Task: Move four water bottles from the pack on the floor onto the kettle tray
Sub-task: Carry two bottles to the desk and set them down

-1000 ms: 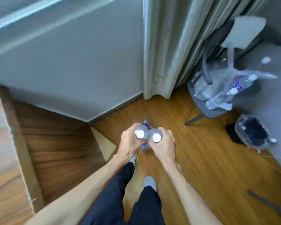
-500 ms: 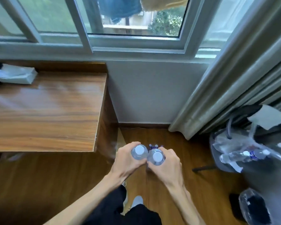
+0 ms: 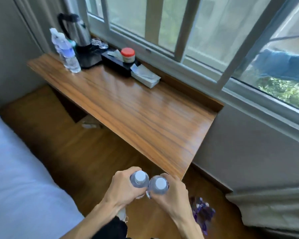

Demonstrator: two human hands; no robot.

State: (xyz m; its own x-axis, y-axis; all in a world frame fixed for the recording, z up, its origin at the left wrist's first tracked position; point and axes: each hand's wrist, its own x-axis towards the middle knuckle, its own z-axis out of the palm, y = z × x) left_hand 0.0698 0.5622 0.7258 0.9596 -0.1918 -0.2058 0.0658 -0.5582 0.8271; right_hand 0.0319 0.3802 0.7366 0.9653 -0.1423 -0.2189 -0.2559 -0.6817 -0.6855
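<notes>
My left hand (image 3: 123, 188) grips one clear water bottle (image 3: 139, 179) by its neck, white cap up. My right hand (image 3: 173, 194) grips a second water bottle (image 3: 158, 185) the same way; the two bottles touch. Both hang low, just in front of the near corner of the wooden desk (image 3: 136, 107). The torn bottle pack (image 3: 203, 213), purple-printed plastic, lies on the floor to the right of my right wrist. At the desk's far left end a steel kettle (image 3: 76, 30) stands on a black tray (image 3: 117, 63). Two bottles (image 3: 66, 50) stand beside the kettle.
A red-lidded jar (image 3: 127, 55) and a tissue box (image 3: 145, 75) sit along the window side of the desk. A white bed (image 3: 16, 178) fills the left. A grey curtain (image 3: 269, 207) bunches on the floor at right. Wooden floor (image 3: 62, 144) lies between bed and desk.
The view has swung left from the floor corner to the whole desk and kettle. Both hands still hold the two bottles together, now lifted away from the pack.
</notes>
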